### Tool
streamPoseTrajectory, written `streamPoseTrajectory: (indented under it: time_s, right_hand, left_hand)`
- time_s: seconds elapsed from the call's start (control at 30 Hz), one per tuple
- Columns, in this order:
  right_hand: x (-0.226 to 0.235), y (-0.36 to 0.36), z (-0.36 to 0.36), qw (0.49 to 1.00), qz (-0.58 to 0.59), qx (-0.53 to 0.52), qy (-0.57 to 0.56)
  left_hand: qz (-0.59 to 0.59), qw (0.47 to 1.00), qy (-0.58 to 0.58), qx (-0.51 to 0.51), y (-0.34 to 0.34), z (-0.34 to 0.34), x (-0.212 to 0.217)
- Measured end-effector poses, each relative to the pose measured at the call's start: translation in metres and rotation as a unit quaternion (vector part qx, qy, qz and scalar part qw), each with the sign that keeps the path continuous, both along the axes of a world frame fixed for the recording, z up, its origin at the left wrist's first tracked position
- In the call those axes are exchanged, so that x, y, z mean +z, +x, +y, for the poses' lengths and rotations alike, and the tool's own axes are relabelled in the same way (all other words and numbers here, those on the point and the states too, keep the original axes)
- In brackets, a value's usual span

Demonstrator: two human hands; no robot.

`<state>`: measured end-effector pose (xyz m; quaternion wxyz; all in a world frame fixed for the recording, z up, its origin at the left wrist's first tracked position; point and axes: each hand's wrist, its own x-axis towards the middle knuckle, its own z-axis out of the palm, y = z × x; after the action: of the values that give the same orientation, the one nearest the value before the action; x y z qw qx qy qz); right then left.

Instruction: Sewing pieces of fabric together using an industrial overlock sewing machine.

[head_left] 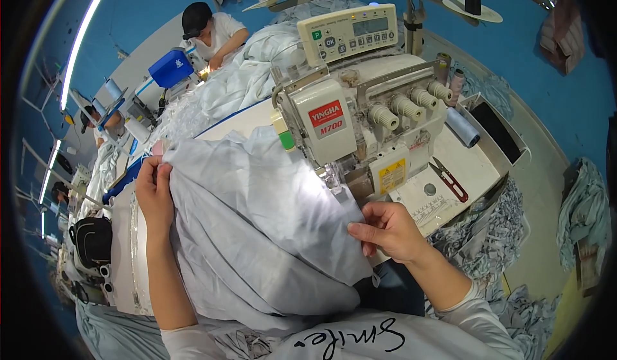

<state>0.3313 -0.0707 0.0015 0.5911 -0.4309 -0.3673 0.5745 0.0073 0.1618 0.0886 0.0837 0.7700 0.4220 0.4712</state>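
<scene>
A large piece of light grey-blue fabric [257,231] spreads over the table and hangs down toward my lap. My left hand [154,183] pinches its upper left edge between thumb and fingers. At the right edge of the cloth, my right hand [385,230] is closed with thumb against fingers, gripping the fabric. Between the hands, slightly beyond them, stands a white overlock sewing machine [379,129]. Its lit presser foot [331,179] is at the fabric's upper right edge; whether the cloth lies under it, I cannot tell.
Red-handled thread snips [450,179] lie on the machine bed beside a small round metal disc [429,190]. A blue thread cone [463,127] rests behind them. Fabric scraps [482,238] pile up at the right. Across the table, a co-worker [212,35] sits behind heaped pale cloth [244,64].
</scene>
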Motion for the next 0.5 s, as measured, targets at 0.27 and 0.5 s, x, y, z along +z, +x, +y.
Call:
streamPoseTrajectory:
  time_s: [0.27, 0.5]
  right_hand:
    - [-0.003, 0.0, 0.0, 1.0, 0.001, 0.003, -0.018]
    - [-0.003, 0.001, 0.001, 1.0, -0.002, 0.005, -0.016]
  left_hand:
    - [-0.098, 0.993, 0.007, -0.061, 0.005, 0.046, 0.024]
    - [-0.068, 0.996, 0.062, -0.005, 0.012, 0.074, 0.042]
